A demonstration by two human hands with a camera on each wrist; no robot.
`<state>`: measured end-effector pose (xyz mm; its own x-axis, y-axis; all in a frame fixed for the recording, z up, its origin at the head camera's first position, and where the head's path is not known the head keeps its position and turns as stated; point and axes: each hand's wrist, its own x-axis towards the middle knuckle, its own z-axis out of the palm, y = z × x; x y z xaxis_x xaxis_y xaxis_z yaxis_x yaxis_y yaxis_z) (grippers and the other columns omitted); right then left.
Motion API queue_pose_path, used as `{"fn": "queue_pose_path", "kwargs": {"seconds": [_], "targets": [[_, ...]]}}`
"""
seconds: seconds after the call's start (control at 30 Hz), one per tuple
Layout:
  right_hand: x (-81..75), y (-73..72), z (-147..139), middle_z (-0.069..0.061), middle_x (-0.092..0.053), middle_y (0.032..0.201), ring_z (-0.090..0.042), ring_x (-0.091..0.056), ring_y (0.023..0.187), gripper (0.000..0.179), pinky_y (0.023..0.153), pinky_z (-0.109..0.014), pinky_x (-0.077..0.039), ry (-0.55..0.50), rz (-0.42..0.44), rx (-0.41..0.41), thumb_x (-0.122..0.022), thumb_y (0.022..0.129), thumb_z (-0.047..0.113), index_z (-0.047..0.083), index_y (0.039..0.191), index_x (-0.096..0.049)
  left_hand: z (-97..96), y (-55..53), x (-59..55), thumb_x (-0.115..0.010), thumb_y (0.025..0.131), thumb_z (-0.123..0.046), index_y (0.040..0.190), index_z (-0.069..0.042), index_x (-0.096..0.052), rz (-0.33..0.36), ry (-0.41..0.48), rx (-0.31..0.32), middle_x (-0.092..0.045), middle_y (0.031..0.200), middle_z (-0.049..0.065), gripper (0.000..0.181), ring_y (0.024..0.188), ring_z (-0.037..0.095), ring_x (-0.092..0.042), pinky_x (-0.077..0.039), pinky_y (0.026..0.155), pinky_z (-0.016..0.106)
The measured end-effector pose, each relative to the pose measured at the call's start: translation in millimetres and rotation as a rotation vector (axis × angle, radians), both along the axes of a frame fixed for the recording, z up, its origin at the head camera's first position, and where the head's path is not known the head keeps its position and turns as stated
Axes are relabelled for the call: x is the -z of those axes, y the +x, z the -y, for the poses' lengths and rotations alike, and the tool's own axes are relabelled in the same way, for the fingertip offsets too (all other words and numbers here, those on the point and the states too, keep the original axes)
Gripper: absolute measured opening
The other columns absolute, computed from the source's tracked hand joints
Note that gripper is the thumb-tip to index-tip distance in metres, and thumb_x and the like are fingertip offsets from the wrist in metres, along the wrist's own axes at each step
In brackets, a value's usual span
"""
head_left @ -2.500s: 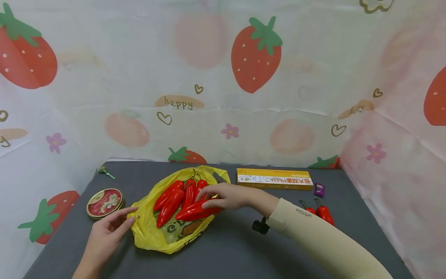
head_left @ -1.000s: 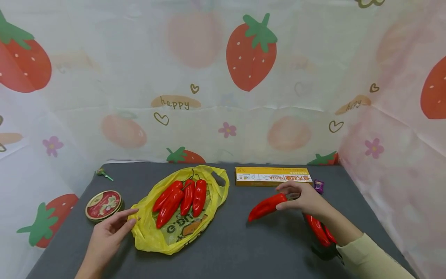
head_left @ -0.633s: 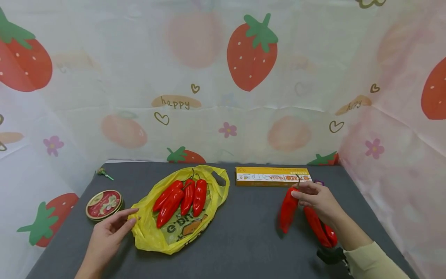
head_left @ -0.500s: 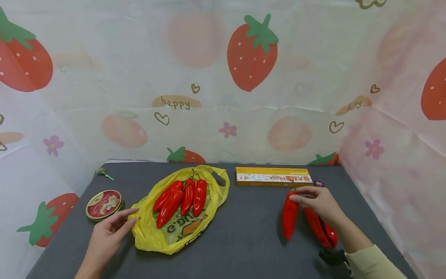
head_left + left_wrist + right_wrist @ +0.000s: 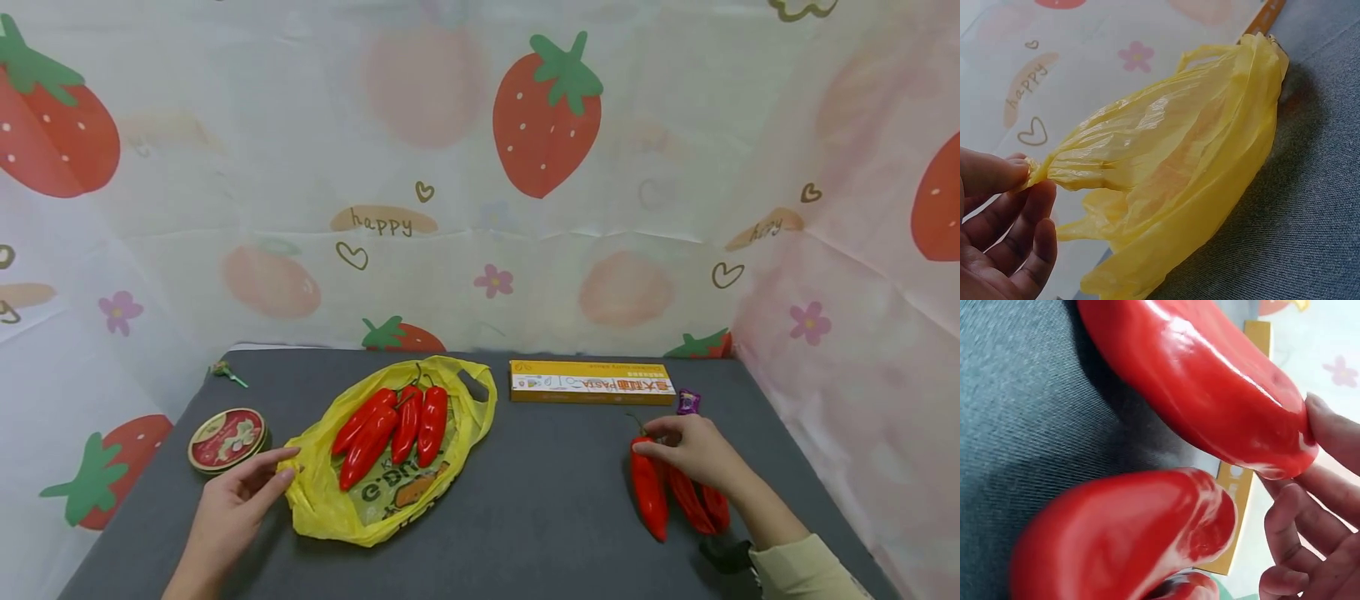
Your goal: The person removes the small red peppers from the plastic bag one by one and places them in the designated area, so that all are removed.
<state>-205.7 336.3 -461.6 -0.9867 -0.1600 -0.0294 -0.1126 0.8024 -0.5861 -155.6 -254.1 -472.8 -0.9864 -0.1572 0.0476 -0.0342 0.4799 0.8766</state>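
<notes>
My left hand (image 5: 232, 508) pinches the left edge of a yellow plastic bag (image 5: 318, 517) between thumb and fingers; the left wrist view shows the bunched corner of the bag (image 5: 1166, 162) in the grip. Several glossy red chili peppers (image 5: 367, 450) lie in the bag's open mouth. At the right, my right hand (image 5: 697, 454) pinches another red pepper (image 5: 649, 492) near its stem end, its tip pointing toward me. Beside it lie two more red peppers (image 5: 693, 504), partly behind the hand. In the right wrist view, thumb and fingers hold the pepper's (image 5: 1210, 381) top end.
A yellow pasta box (image 5: 592, 383) lies at the back right, a small purple wrapped packet (image 5: 687, 402) near its end. A round red tin (image 5: 227, 439) stands left of the bag, and a small green-stemmed flower (image 5: 228, 372) is behind it. Patterned cloth hangs around the grey table (image 5: 547, 500).
My right hand has lifted a red pepper out of the yellow bag, carried it right and lowered it beside the two other peppers. The left hand has kept its hold on the bag.
</notes>
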Motion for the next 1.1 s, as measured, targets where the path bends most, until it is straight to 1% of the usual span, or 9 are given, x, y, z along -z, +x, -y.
{"fn": "queue_pose_path", "kwargs": {"seconds": [0.13, 0.33, 0.5, 0.63, 0.8, 0.97, 1.03, 1.1], "targets": [[2.4, 1.2, 0, -0.010, -0.075, 0.108, -0.021, -0.067, 0.092, 0.052, 0.081, -0.042, -0.058, -0.002, 0.044, 0.012, -0.078, 0.087, 0.043, 0.002, 0.117, -0.073, -0.6, 0.1, 0.2, -0.065, 0.098, -0.039, 0.131, -0.011, -0.067, 0.005, -0.008, -0.001, -0.069, 0.122, 0.006, 0.043, 0.089, 0.005, -0.061, -0.057, 0.075, 0.021], [6.6, 2.4, 0, -0.010, -0.075, 0.109, -0.030, -0.068, 0.104, 0.048, 0.088, -0.050, -0.056, 0.001, 0.053, 0.014, -0.078, 0.088, 0.041, 0.003, 0.116, -0.074, -0.4, -0.8, 0.9, -0.065, 0.098, -0.040, 0.131, -0.011, -0.067, 0.009, -0.016, 0.002, -0.069, 0.124, 0.008, 0.044, 0.090, 0.005, -0.060, -0.056, 0.076, 0.020], [8.2, 3.2, 0, -0.010, -0.075, 0.109, -0.033, -0.066, 0.109, 0.043, 0.090, -0.053, -0.055, -0.018, 0.073, 0.013, -0.079, 0.088, 0.036, 0.003, 0.117, -0.074, 0.6, -1.1, 1.9, -0.066, 0.098, -0.039, 0.132, -0.011, -0.066, 0.009, 0.004, 0.006, -0.070, 0.122, 0.004, 0.044, 0.090, 0.002, -0.062, -0.057, 0.077, 0.021], [7.9, 3.5, 0, -0.009, -0.075, 0.109, -0.031, -0.067, 0.106, 0.043, 0.088, -0.052, -0.055, -0.022, 0.082, 0.013, -0.079, 0.088, 0.034, 0.003, 0.118, -0.073, 1.3, -0.4, 2.4, -0.066, 0.098, -0.037, 0.131, -0.010, -0.067, -0.002, 0.012, 0.006, -0.070, 0.119, 0.000, 0.043, 0.091, 0.000, -0.063, -0.057, 0.077, 0.021], [2.8, 4.0, 2, -0.010, -0.075, 0.109, -0.028, -0.069, 0.101, 0.043, 0.084, -0.048, -0.058, -0.042, 0.065, 0.002, -0.080, 0.088, 0.032, 0.004, 0.119, -0.072, 2.0, 0.4, 1.5, -0.066, 0.098, -0.037, 0.131, -0.009, -0.067, -0.012, 0.009, 0.011, -0.070, 0.118, -0.003, 0.043, 0.091, 0.000, -0.063, -0.057, 0.077, 0.021], [-10.0, 0.7, 8, -0.013, -0.074, 0.113, -0.022, -0.071, 0.092, 0.041, 0.073, -0.034, -0.058, -0.104, 0.028, -0.036, -0.079, 0.089, 0.030, 0.004, 0.121, -0.071, 1.9, 0.2, 0.9, -0.066, 0.098, -0.037, 0.129, -0.010, -0.068, -0.025, 0.008, 0.017, -0.070, 0.117, -0.005, 0.042, 0.089, 0.003, -0.062, -0.057, 0.075, 0.021], [-16.8, -2.1, 14, -0.015, -0.073, 0.115, -0.020, -0.071, 0.090, 0.040, 0.071, -0.030, -0.058, -0.137, 0.018, -0.057, -0.078, 0.090, 0.028, 0.005, 0.122, -0.070, 1.8, 0.3, 1.1, -0.066, 0.098, -0.037, 0.129, -0.009, -0.068, -0.028, 0.008, 0.016, -0.070, 0.116, -0.005, 0.041, 0.088, 0.005, -0.062, -0.057, 0.075, 0.022], [-22.4, -5.6, 22, -0.014, -0.073, 0.112, -0.018, -0.072, 0.089, 0.038, 0.070, -0.029, -0.057, -0.164, 0.001, -0.074, -0.078, 0.090, 0.026, 0.006, 0.121, -0.070, 2.0, 0.3, 1.5, -0.066, 0.099, -0.037, 0.129, -0.009, -0.068, -0.029, 0.014, 0.016, -0.070, 0.115, -0.006, 0.041, 0.088, 0.005, -0.062, -0.057, 0.074, 0.022]]}}
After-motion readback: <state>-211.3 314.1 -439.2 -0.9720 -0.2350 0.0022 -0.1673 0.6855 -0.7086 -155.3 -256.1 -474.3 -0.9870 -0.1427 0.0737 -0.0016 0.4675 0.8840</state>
